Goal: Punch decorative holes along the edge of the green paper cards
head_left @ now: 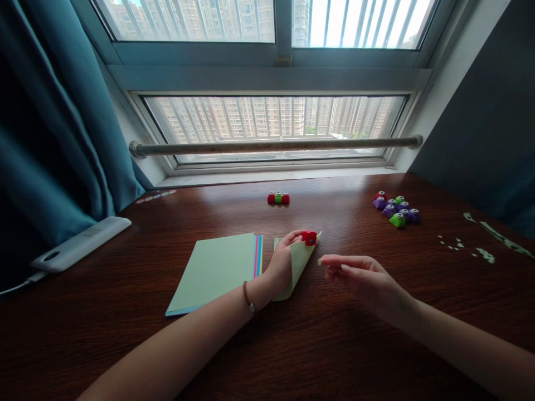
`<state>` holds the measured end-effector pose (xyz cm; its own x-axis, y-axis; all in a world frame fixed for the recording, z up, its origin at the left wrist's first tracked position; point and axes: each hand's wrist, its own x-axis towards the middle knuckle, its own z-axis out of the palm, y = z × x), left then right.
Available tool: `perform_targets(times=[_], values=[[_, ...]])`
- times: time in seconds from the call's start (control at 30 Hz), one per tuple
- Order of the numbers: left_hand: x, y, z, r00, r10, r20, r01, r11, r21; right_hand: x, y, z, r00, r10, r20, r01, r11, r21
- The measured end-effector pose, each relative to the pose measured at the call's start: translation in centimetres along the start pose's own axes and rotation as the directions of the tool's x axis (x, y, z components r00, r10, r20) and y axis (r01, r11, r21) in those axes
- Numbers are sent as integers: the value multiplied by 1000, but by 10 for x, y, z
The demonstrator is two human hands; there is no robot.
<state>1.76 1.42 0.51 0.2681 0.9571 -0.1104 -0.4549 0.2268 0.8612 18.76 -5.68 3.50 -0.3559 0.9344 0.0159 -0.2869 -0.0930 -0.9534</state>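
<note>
My left hand [281,266] is closed around a pale green sheet of paper [301,260], which curls up into a fold. At the sheet's upper edge, a small red craft punch [309,238] sits in the same hand, partly covered by the fingers and paper. To the right, my right hand [361,277] hovers above the table, apart from the sheet. Its fingers stretch leftward, the thumb lying below them. A pale spot shows at the index fingertip; whether it is a nail or a paper bit, I cannot tell.
A stack of coloured paper [221,267] lies left of the sheet. Red and green punches [278,197] line up behind; more punches [397,209] cluster at right. Tiny paper cut-outs [485,255] and punched strips [501,236] lie far right. A white power strip [83,242] is at left.
</note>
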Motion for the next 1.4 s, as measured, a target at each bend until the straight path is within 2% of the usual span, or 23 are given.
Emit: perform_targets(times=[0.2, 0.33, 0.4, 0.47, 0.57, 0.63, 0.7, 0.77, 0.8, 0.83, 0.87, 0.9, 0.93, 1.0, 1.07, 1.1, 1.17, 1.2, 1.23, 1.27, 1.33, 1.37, 1.4], values=[[-2, -2, -1, 997, 22, 73, -27, 998, 60, 0, -15, 0, 998, -43, -36, 42, 999, -23], [-3, -3, -1, 989, 62, 134, -76, 992, 100, -6, -25, -15, 964, 2, -266, -4, 1000, -10], [-5, -2, 0, 987, 58, 148, -83, 983, 163, -13, -27, -42, 904, 12, -427, -25, 999, -25], [-5, -2, 0, 984, 41, 171, -80, 971, 227, -25, -27, -83, 821, -3, -571, -51, 996, -78], [-5, -2, 0, 974, 22, 226, -100, 935, 340, -50, -29, -157, 622, -170, -764, -74, 959, -273], [-5, -3, 1, 970, 29, 241, -134, 892, 432, -68, -35, -196, 498, -285, -819, -129, 909, -395], [-5, -3, 1, 965, 50, 256, -177, 846, 503, -80, -41, -210, 466, -426, -776, -207, 800, -563], [-6, -4, 2, 958, 65, 280, -216, 807, 550, -84, -44, -197, 529, -486, -696, -279, 675, -683], [-6, -4, 2, 954, 68, 293, -232, 787, 571, -83, -44, -181, 603, -434, -669, -302, 652, -695], [-6, -4, 2, 950, 69, 303, -244, 768, 591, -80, -41, -163, 680, -330, -655, -311, 680, -664], [-6, -5, 2, 949, 68, 309, -252, 752, 609, -77, -37, -145, 787, -145, -600, -294, 767, -571], [-6, -5, 2, 948, 68, 312, -258, 738, 623, -73, -32, -129, 832, -25, -554, -279, 845, -456], [-6, -6, 2, 947, 67, 313, -261, 728, 634, -69, -26, -119, 848, 74, -526, -295, 889, -351], [-6, -7, 1, 947, 62, 314, -261, 718, 645, -65, -18, -121, 826, 190, -530, -333, 924, -187], [-6, -8, 1, 948, 57, 314, -259, 714, 651, -69, -15, -151, 751, 174, -637, -322, 938, -124], [-6, -9, 1, 947, 56, 316, -260, 711, 654, -72, -16, -173, 696, 80, -714, -262, 954, -148], [-7, -9, 1, 945, 60, 321, -269, 702, 660, -80, -23, -216, 526, -113, -843, -171, 957, -235], [-7, -9, 2, 945, 65, 322, -274, 696, 664, -82, -28, -232, 461, -210, -862, -116, 949, -293], [-7, -9, 2, 944, 70, 321, -279, 690, 668, -84, -32, -240, 425, -278, -862, -77, 937, -340], [-8, -8, 2, 945, 73, 320, -281, 684, 673, -83, -36, -239, 418, -327, -848, -52, 923, -382], [-8, -8, 3, 946, 77, 315, -282, 675, 682, -75, -40, -213, 488, -417, -767, -28, 871, -491], [-8, -7, 3, 946, 79, 315, -284, 671, 685, -68, -40, -189, 564, -459, -686, -36, 816, -576], [-9, -7, 4, 945, 81, 317, -287, 668, 687, -59, -37, -160, 672, -447, -591, -69, 756, -651]])
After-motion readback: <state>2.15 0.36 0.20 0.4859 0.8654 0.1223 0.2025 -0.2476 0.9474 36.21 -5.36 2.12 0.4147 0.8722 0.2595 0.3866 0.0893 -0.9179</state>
